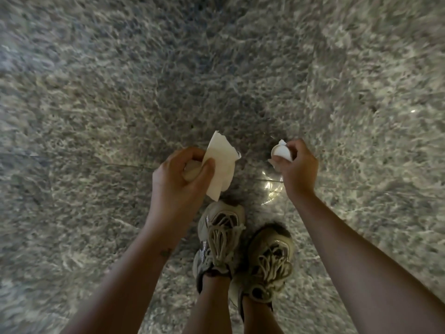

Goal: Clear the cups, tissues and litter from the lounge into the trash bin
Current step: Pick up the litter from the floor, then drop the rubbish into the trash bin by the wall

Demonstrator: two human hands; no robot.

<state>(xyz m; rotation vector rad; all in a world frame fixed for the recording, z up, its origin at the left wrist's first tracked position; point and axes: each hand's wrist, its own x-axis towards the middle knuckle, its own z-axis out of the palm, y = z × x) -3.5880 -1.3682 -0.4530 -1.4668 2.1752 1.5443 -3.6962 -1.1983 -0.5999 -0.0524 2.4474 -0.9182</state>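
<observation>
The left hand's [178, 174] fingers [190, 153] are curled in, and the thumb presses a tissue sheet [222, 165] against them. Most of the sheet sticks out past the fingertips, torn at its upper edge and hanging loose below the thumb. Inside the curl, against the palm, sits a pale lump [191, 169], probably more wadded paper, though I cannot tell for sure.

The right hand's [298, 165] fingertips pinch a small crumpled wad [280, 150], which pokes out just beyond them. Whether it is tissue or a scrap of something stiffer is unclear.

All of it looks feather-light and soft, with nothing to break. The danger, I'd say, is the loose sheet slipping out or tearing further, since only the thumb pins it. Bunching it into the palm with the lump would hold it more securely. The wad is already compact, so a fingertip pinch should be enough.

Both hands are held over the marbled floor [120, 92], just ahead of the person's shoes [221, 235]. Below the right fingers a shiny ring [272, 186] glints on the floor, either a reflection or some clear litter. No trash bin or cup is in sight, so I cannot say what any container holds.
</observation>
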